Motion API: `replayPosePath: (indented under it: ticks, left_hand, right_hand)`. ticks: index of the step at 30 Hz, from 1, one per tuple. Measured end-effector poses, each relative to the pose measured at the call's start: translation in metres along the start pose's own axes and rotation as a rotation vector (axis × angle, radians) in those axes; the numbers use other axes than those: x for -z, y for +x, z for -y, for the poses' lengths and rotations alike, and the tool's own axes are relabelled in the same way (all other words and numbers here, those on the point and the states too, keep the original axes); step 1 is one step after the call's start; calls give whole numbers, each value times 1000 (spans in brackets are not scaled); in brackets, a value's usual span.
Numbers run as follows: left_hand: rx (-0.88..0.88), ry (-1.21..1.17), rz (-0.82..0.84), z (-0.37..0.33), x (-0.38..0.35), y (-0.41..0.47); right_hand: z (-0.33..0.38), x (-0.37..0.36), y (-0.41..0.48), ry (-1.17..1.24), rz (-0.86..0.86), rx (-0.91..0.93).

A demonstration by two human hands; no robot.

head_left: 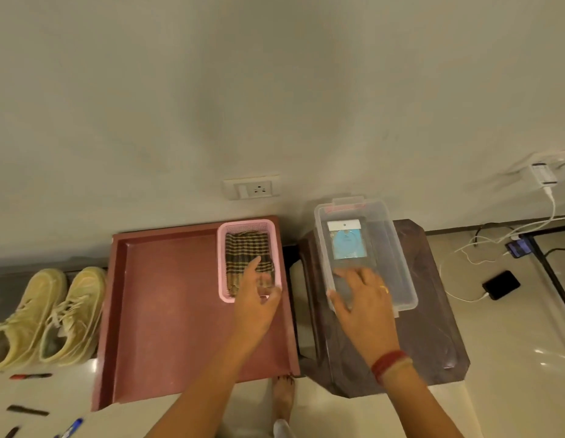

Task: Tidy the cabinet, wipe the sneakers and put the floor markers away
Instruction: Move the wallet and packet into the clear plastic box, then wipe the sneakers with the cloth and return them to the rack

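A pink basket (222,263) holding a folded checked cloth (245,248) sits in the back right corner of the reddish cabinet top (167,295). My left hand (257,298) rests on the basket's near right corner, fingers over the cloth and thumb at the rim. My right hand (360,298) lies spread on the near end of a clear plastic box (398,257), which holds a blue-and-white packet (346,241). Two pale yellow sneakers (47,317) stand on the floor at the left. Several markers (31,376) lie on the floor below them.
The clear box stands on a dark brown stool (433,327). A wall socket (252,188) is above the cabinet. At the right, chargers, white cables and two phones (501,284) lie on the floor. My bare foot (284,396) is between cabinet and stool.
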State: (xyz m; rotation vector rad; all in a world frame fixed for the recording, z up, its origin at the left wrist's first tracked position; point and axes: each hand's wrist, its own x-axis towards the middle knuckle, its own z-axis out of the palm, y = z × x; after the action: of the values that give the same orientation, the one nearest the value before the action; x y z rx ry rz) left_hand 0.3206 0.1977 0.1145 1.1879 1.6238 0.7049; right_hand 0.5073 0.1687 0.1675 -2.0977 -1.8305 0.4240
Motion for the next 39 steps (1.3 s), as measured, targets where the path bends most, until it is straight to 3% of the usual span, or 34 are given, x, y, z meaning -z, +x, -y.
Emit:
replayPosePath:
  ticks: [4,9,13,19,25,31,36,39]
  left_hand:
    - [-29,4,-160,28,55,-14]
    - [-17,50,-292,73,107,-17]
    - [-29,142,-363,123,140,-3]
    - [-22,216,-293,181,163,24]
    - [0,261,-257,187,162,41]
    - [-11,305,-215,196,179,46]
    - [-94,306,-437,201,239,16]
    - [-33,433,-592,232,285,-10]
  right_hand:
    - [61,-38,-19,286,103,130]
    - [99,-137,20,383,206,66]
    - [103,-216,74,249,268,-18]
    - [106,-298,124,-46,436,216]
    - [96,-318,127,-201,557,165]
    - [104,-304,137,-154,342,159]
    - [131,-241,124,370,50,31]
    - [166,-203,85,593,-32,20]
